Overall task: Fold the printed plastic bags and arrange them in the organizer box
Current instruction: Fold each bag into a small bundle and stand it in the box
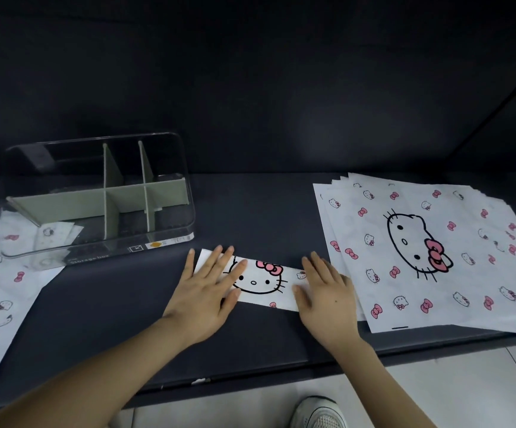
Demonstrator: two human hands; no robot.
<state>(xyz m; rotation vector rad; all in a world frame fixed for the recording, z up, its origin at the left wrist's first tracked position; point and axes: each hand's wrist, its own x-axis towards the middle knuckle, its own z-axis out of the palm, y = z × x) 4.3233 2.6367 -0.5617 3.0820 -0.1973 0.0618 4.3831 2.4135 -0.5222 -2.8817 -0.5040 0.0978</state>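
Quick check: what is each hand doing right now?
Left hand: open, fingers flat, pressing the folded bag.
Right hand: open, flat on the same bag's other end.

Bare table between organizer box and bag stack; box compartments seemingly mostly open.

A folded bag lies mid-surface near the front edge, with the left hand flat on its 9 o'clock end and the right hand flat on its 3 o'clock end. The box stands at 10 o'clock, partly on a spread bag at 9 o'clock. A stack of bags lies at 3 o'clock, just beside the right hand. At 6 o'clock a shoe rests on the floor.
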